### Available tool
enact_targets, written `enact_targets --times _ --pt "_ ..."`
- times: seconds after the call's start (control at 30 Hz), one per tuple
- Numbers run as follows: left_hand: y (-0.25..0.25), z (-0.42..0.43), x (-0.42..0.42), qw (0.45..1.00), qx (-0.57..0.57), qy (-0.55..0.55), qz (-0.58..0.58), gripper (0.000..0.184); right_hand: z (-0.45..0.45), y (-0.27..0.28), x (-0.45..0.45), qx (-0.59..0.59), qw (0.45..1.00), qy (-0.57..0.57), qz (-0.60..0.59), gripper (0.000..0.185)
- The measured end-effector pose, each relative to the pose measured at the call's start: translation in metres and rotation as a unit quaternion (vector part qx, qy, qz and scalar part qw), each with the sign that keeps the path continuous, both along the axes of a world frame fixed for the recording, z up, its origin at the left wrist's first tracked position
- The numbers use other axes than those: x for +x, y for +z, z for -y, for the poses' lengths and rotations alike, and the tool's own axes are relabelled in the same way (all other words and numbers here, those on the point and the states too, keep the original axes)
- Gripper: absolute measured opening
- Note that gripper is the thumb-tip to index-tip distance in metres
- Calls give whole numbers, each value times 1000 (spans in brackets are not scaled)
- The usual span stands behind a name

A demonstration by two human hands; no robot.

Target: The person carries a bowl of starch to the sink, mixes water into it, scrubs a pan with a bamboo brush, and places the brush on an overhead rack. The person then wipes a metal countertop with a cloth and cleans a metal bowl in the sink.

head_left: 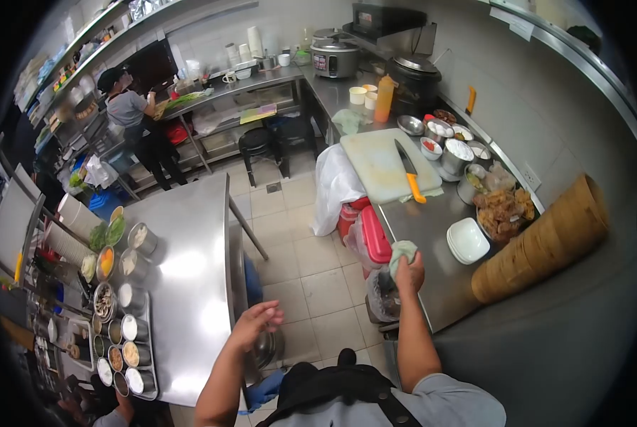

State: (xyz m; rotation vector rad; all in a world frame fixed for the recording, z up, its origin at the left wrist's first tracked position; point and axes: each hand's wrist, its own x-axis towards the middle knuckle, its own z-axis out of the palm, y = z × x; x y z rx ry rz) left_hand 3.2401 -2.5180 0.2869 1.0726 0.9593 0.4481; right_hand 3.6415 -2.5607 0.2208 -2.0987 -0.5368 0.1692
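Metal containers of ingredients [131,327] crowd a tray on a steel bench [190,242] at left, as a co-worker in a cap [130,110] stands at a far counter. The wearer's left hand [256,324] hangs over the tiled floor [318,292], fingers loosely curled and holding nothing visible. A cutting board [368,164] bears an orange-handled knife [409,171] on the second bench [432,295]. At its front edge, the right hand's [409,274] fingers close around a pale green cloth [402,252], near stacked white dishes [468,240] and bamboo steamers [539,245].
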Motion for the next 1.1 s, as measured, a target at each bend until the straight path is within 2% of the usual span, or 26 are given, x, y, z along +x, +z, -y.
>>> enact_targets --times 0.1,0.17,0.2,0.27,0.37,0.5,0.53,0.6,0.63,0.67,0.73,0.8,0.83,0.87,0.9,0.97,1.0,1.03,1.07,1.1 --pt "-8 -28 -19 998 -9 37 -58 45 -47 2 31 55 997 -27 -54 38" --pt "-14 -48 -34 997 -31 63 -46 43 -86 -12 42 210 961 82 -161 30" --pt "-21 -61 -42 995 -23 83 -57 40 -106 -13 50 203 963 84 -159 30" --pt "-15 -87 -55 989 -5 126 -75 41 -167 9 65 166 968 161 -99 27" --pt "-3 -133 -74 979 21 176 -104 40 -272 42 103 102 986 128 3 30" --pt "-13 -224 -92 974 24 204 -100 38 -413 42 182 28 996 60 62 38" --pt "-17 -249 -91 972 23 211 -98 37 -446 32 197 28 996 60 65 38" --pt "-17 -298 -83 972 17 214 -99 35 -496 -8 221 1 995 58 85 50" --pt "-14 -325 -73 977 17 185 -105 37 -519 -31 221 -143 984 17 104 62" --pt "-10 -348 -61 981 16 157 -113 39 -543 -54 220 -145 984 14 101 62" --pt "5 -396 -25 984 27 114 -136 39 -581 -90 201 -175 968 49 174 64" --pt "-3 -440 9 991 38 89 -94 42 -609 -64 141 -117 974 180 -70 61" --pt "-14 -462 26 992 51 57 -102 48 -626 -94 114 -120 968 211 -67 54" --pt "-22 -481 51 992 88 49 -75 52 -620 -69 64 -53 961 268 -34 35" --pt "-27 -497 74 990 125 42 -47 57 -612 -38 22 3 939 331 -99 33" --pt "-5 -521 124 988 114 98 -22 59 -601 7 -33 0 883 452 -130 43" --pt "-11 -537 134 988 110 101 -23 59 -596 30 -48 5 843 520 -141 48" --pt "-28 -554 142 987 58 140 43 53 -593 52 -52 0 839 525 -144 48" --pt "-42 -566 147 977 7 182 110 47 -593 72 -52 9 789 578 -207 51" --pt "-50 -575 141 985 62 154 35 39 -598 80 -48 14 729 629 -270 54"
